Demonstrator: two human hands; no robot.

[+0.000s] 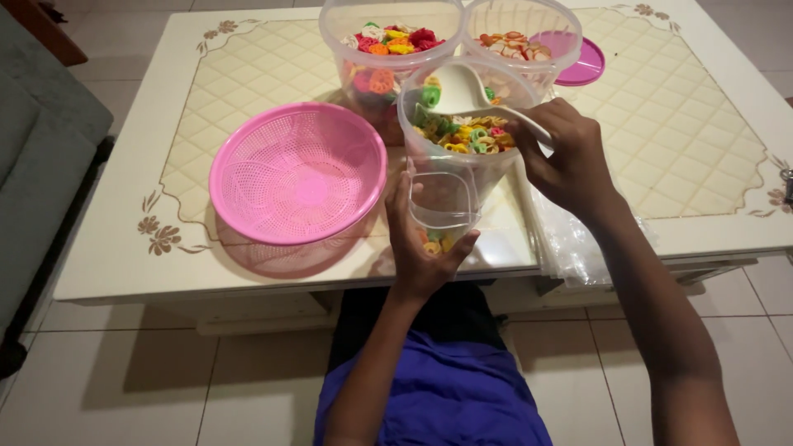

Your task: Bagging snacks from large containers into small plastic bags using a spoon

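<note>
The left hand [421, 248] gripped a small clear cup [442, 202] low against the table's [124, 239] near edge. The right hand [562, 157] pinched the handle of a white scoop [462, 89] inside the nearest clear tub [417, 124] of coloured ring crackers [462, 136]. Keeping the cup upright just beneath the tub's rim seemed wise. A pink basket [297, 173] sat beside, and 2 more tubs [388, 41] behind.
</note>
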